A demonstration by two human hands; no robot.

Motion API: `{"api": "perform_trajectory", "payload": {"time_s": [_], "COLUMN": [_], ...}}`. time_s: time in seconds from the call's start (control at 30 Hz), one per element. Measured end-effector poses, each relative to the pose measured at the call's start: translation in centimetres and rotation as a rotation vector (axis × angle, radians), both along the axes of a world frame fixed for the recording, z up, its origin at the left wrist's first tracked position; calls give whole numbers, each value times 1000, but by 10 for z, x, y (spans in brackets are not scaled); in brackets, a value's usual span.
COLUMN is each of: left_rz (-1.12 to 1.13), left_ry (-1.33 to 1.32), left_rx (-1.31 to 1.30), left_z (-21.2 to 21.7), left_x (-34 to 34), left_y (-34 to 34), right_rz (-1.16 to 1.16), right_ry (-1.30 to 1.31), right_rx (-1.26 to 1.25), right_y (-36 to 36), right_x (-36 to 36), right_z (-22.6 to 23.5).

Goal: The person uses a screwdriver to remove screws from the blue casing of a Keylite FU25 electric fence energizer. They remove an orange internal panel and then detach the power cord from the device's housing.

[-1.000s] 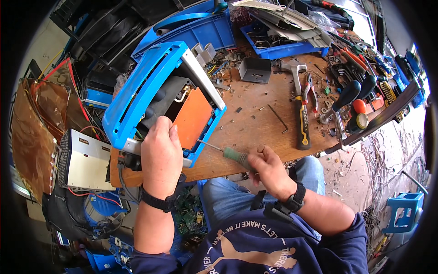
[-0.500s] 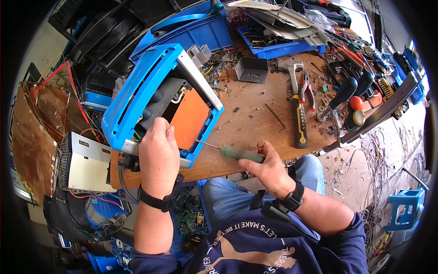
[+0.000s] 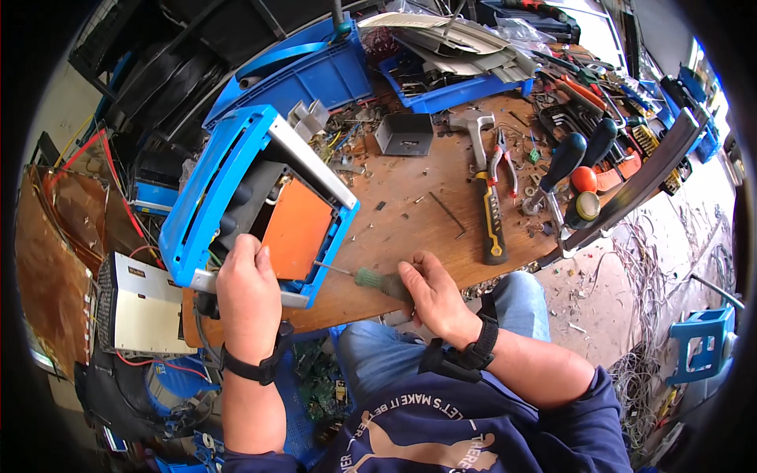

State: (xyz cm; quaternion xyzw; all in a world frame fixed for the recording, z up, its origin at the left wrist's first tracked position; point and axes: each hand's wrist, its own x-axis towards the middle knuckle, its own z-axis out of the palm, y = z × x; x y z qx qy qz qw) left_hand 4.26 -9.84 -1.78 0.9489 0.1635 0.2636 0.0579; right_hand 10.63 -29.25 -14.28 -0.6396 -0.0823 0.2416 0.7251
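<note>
A device with a blue plastic frame and silver side bars (image 3: 314,165) stands tilted on the wooden bench near its left front corner. An orange sheet (image 3: 298,229) and dark grey parts show inside it. My left hand (image 3: 248,288) is closed on the near edge of the frame, fingertips hidden behind it. My right hand (image 3: 438,298) grips the rear of a screwdriver with a translucent green handle (image 3: 371,278), thumb on top. The thin shaft points left, and its tip meets the frame's right side, just beside the orange sheet. What the tip touches is too small to tell.
On the wooden bench (image 3: 394,229) lie a hammer (image 3: 490,217), red-handled pliers (image 3: 501,162), a hex key (image 3: 448,214) and a dark metal box (image 3: 404,135). Blue bins (image 3: 465,96) stand behind. Screwdrivers stand upright at right; a cream-coloured case (image 3: 142,303) is at left.
The view has shifted, so bench items appear further left. My right hand has turned over the screwdriver handle, its fingers rolled round the end. The left hand keeps its hold.
</note>
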Motion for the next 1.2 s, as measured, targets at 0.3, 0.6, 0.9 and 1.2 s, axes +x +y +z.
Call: {"api": "perform_trajectory", "payload": {"time_s": [0.3,0.6,0.9,1.2], "left_rz": [21,42,5,-29], "left_ry": [36,83,45,37], "left_rx": [27,40,47,92], "left_z": [2,5,4,2], "left_x": [4,8,4,5], "left_y": [-5,-5,-6,2], "right_rz": [-62,-224,102,202], "right_ry": [-380,-609,-198,108], "right_rx": [-29,67,-116,-99], "right_y": [1,11,-11,-19], "right_x": [-1,2,7,10], "right_z": [-16,-28,0,19]}}
